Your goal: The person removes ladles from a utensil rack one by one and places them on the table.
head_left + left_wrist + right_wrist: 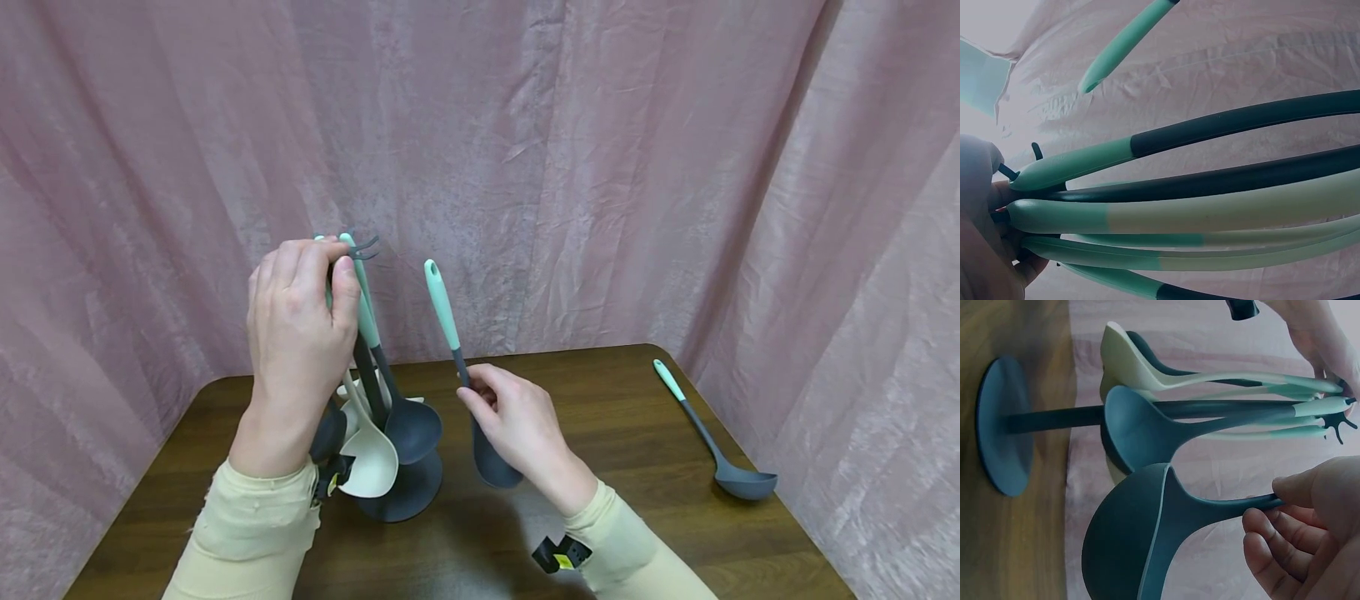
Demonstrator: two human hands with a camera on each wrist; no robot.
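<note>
My right hand [521,421] pinches a dark grey ladle [442,304] by its shaft, with the mint handle up and the bowl down. In the right wrist view its large bowl [1129,531] fills the lower part, beside the stand. My left hand [300,292] grips the top of a utensil stand [405,498], fingers around its hooked crown [1335,425]. From the hooks hang a dark ladle [414,429], a cream ladle [372,458] and several other mint-handled utensils. The left wrist view shows the handle ends [1072,164] close against my left fingers.
Another grey ladle [742,479] with a mint handle lies on the right side of the brown wooden table [615,400]. Pink curtains [487,167] hang behind the table and along its sides.
</note>
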